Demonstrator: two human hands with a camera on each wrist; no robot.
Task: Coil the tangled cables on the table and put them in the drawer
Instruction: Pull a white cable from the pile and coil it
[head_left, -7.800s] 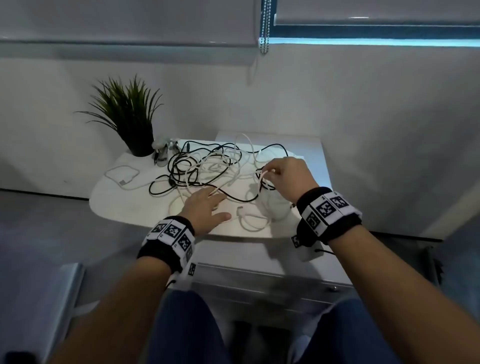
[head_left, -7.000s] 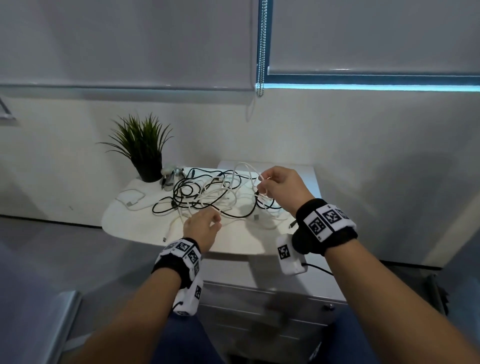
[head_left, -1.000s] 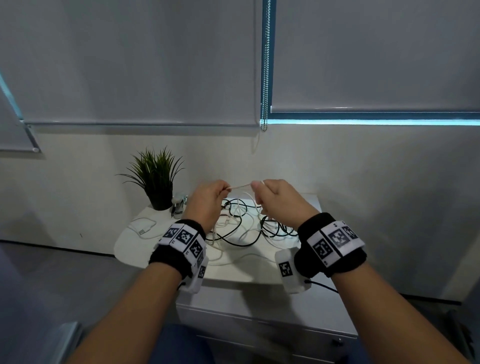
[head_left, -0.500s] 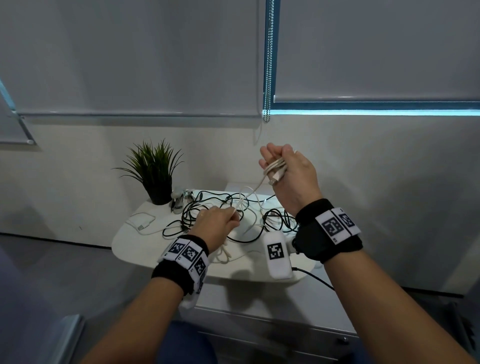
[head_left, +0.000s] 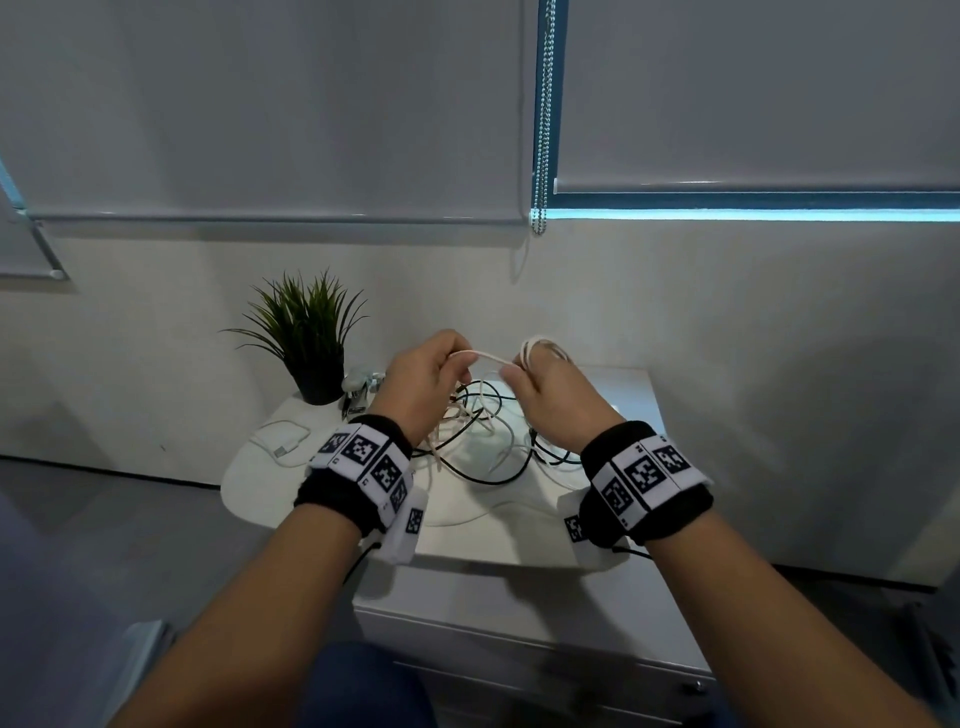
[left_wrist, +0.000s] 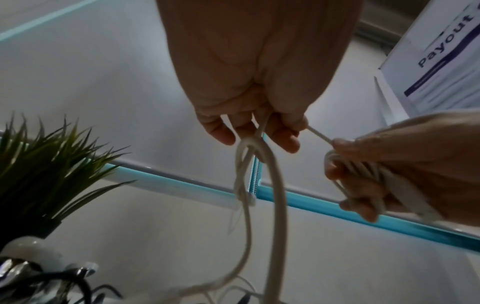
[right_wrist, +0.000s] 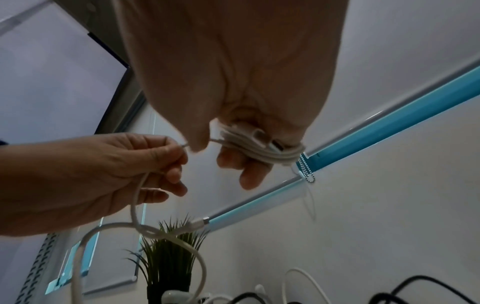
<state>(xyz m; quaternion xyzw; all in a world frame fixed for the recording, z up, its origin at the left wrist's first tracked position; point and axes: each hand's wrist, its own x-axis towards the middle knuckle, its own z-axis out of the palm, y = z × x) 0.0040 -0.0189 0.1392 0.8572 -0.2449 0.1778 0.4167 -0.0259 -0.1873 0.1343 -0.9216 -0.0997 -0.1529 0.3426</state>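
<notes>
— What's beneath the hands?
— A white worktop (head_left: 322, 499) against a pale wall, one potted plant (head_left: 306, 338) beyond the left hand (head_left: 423, 382), and a tangle of black and white cables (head_left: 483, 431) below both.
— And the hands?
— Two, raised level. The right hand (head_left: 545, 389) has a white cable (right_wrist: 259, 144) looped in several turns round its curled fingers; the left pinches the same cable's free run just beside it.

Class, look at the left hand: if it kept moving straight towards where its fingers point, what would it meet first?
Probably the right hand. The left hand pinches a white cable stretched across to it, fingers pointing that way; the gap looks short and free, though depth is uncertain.
</notes>
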